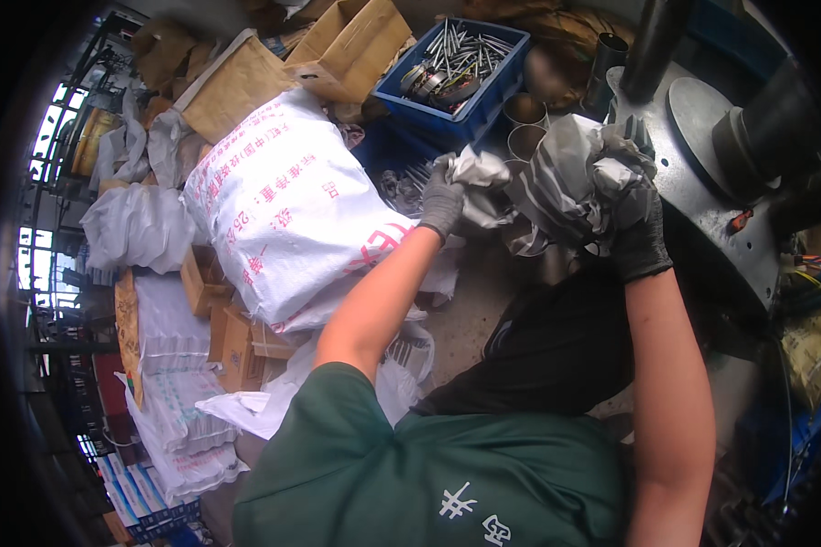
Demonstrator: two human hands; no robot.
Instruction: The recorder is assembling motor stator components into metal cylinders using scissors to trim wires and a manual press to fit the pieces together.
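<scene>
Dark grey work gloves cover both of my hands. My left hand [442, 201] is closed on a crumpled whitish sheet [483, 182], which looks like thin paper or plastic. My right hand [641, 232] grips a bigger crumpled bundle of grey-white wrapping [566, 173] with dark folds. Whether anything lies inside the bundle is hidden. The two pieces hang close together, and I cannot tell if they are joined. Just left of my left hand bulges a full white woven sack [292, 210] with red print.
A blue crate [511, 68] of metal rods stands beyond my hands, beside an open cardboard box [351, 50]. On the right is a metal machine table [702, 191] with a round disc [698, 118]. Metal cylinders [525, 109] stand near the crate. Stacked white packs [178, 365] lie left.
</scene>
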